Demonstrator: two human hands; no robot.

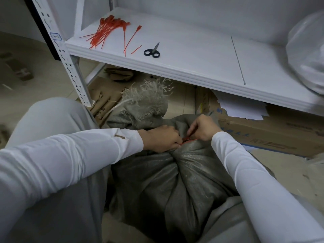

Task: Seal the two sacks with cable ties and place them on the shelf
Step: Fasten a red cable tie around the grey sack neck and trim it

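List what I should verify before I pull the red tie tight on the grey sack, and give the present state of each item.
1. Neck of the grey sack gathered: ok, it is bunched between the hands.
2. Red cable tie at the neck: ok. Tail threaded through its head: cannot tell, fingers hide it.
3. Grip: ok, the left hand and the right hand both pinch at the tie.
4. Scissors for trimming: ok, lying on the shelf.
5. Spare ties for the second sack: ok, a bundle lies on the shelf.
6. Second sack sealed: cannot tell.
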